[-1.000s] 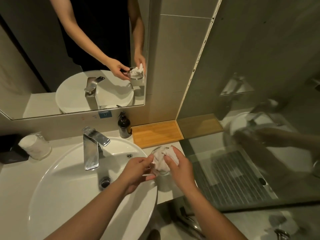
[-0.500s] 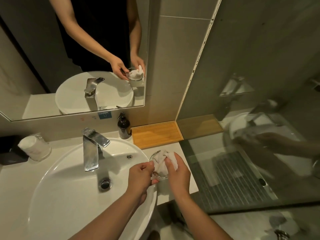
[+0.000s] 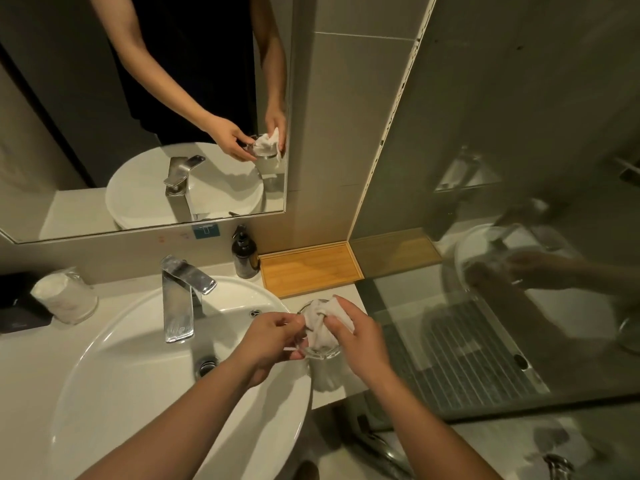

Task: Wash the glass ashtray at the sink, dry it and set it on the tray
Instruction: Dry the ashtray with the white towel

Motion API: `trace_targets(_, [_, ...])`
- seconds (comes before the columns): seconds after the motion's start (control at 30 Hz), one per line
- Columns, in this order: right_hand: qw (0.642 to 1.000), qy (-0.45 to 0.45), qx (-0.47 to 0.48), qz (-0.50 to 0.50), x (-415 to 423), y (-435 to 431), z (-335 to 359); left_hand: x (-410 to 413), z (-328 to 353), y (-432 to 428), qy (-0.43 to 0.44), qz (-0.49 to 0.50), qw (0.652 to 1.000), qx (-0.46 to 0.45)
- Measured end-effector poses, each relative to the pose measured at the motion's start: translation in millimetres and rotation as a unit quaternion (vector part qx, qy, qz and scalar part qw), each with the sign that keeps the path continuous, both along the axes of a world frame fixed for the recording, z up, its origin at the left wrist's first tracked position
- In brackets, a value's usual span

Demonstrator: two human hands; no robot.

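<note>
Glass ashtray sits in mid-air over the counter's edge, just right of the white sink, pinched at its rim by the left hand. The right hand presses a white cloth down into it, fingers closed on the fabric. Behind lies the empty wooden tray, with a dark pump bottle and chrome faucet to its left.

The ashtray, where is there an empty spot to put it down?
The wooden tray is bare, between the soap bottle and the glass wall. Counter in front of it is free too. Left of the faucet, the wrapped cup and black box crowd the corner.
</note>
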State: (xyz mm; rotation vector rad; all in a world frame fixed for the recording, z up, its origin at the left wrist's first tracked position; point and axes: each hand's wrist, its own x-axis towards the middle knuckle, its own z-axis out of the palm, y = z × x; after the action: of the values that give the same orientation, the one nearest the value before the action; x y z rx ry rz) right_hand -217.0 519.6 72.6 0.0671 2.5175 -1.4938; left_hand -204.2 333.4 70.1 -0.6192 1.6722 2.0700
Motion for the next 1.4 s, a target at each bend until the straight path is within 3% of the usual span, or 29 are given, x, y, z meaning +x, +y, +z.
trace_targets(0.27, [0.986, 0.021, -0.051, -0.159, 22, -22, -5, 10, -15, 26, -0.024, 0.127, 0.992, 0.000])
trace_targets(0.53, [0.978, 0.037, -0.055, -0.196, 24, -7, 4, 8, -15, 30, -0.018, 0.135, 0.991, -0.002])
trace_targets(0.83, [0.947, 0.061, -0.094, -0.302, 5, 34, 20, 2, 2, 12, -0.005, 0.150, 0.988, 0.034])
trace_targets(1.0, [0.950, -0.063, -0.180, -0.247, -2, 28, 13, 0, 13, 13, 0.007, 0.095, 0.994, 0.049])
trace_targets(1.07, [0.923, -0.135, -0.282, -0.225, -3, 25, 13, -1, 15, 13, 0.010, 0.085, 0.995, 0.042])
trace_targets(1.13, [0.868, -0.208, -0.394, -0.219, -4, 26, 13, -2, 16, 10, 0.005, 0.082, 0.996, 0.046])
trace_targets(1.2, [0.831, -0.258, -0.451, -0.200, -1, 28, 13, -3, 17, 7, -0.005, 0.075, 0.996, 0.053])
trace_targets(1.4, [0.817, -0.293, -0.485, -0.105, 7, 20, 6, 1, 20, 12, -0.032, 0.036, 0.996, 0.078])
